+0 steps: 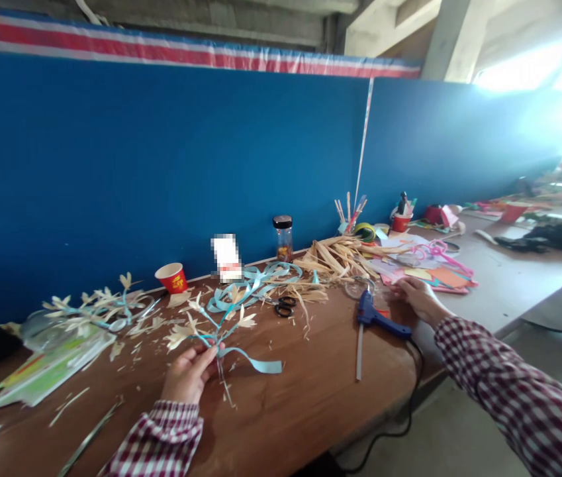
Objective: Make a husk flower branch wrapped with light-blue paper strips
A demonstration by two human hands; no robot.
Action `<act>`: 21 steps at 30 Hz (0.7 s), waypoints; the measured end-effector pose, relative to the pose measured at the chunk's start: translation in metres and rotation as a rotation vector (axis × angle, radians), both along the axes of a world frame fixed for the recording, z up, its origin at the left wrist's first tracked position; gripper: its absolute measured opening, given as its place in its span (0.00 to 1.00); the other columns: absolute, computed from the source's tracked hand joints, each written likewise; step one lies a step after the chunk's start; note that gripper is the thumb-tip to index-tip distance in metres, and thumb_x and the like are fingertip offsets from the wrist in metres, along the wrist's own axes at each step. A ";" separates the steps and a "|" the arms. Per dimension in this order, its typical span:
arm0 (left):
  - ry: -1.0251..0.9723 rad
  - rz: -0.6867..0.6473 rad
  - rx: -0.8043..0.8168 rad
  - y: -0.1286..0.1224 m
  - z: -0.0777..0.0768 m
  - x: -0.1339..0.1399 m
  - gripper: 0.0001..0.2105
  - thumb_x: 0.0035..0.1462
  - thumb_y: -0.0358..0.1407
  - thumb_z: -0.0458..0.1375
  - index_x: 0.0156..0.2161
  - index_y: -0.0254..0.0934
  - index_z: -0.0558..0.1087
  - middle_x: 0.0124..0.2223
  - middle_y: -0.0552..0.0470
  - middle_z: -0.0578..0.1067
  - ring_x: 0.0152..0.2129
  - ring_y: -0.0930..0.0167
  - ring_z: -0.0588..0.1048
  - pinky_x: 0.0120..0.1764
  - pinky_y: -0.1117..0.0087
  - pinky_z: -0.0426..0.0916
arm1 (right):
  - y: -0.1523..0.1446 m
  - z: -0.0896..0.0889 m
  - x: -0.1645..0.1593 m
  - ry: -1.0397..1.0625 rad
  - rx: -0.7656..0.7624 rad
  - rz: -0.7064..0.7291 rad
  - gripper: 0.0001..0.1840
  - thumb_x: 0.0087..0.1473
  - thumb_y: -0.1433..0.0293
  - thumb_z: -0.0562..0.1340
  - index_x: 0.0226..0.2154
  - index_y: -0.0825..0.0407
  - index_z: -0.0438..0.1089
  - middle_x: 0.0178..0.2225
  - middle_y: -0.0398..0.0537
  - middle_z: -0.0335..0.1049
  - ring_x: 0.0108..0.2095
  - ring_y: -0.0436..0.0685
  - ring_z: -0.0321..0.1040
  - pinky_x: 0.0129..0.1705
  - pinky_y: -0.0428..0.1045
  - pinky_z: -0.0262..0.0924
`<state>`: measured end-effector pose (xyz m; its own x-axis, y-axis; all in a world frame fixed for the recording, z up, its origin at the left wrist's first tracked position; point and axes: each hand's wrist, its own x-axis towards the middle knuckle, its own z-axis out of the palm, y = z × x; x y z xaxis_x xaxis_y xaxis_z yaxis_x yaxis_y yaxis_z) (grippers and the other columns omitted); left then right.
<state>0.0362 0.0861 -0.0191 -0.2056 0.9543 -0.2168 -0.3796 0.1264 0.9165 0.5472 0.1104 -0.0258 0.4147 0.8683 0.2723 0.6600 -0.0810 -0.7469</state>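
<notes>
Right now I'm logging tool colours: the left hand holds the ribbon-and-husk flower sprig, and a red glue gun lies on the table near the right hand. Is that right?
Not quite. The glue gun is blue, not red, as the head view shows. The rest stands: the left hand holds the flower sprig, and the gun lies on the table near the right hand.

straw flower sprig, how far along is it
Done: one finished sprig lies by the red cup. In hand: the left hand holds a second sprig with several flowers on blue ribbon; the right hand reaches past the glue gun. Left: loose straw unused.
</notes>
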 end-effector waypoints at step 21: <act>0.011 0.004 0.021 0.000 -0.002 -0.001 0.07 0.43 0.20 0.61 0.30 0.30 0.73 0.28 0.48 0.78 0.30 0.66 0.78 0.27 0.75 0.74 | 0.004 0.002 -0.008 -0.444 -0.151 0.222 0.11 0.49 0.63 0.57 0.25 0.52 0.71 0.25 0.46 0.72 0.27 0.54 0.66 0.30 0.46 0.57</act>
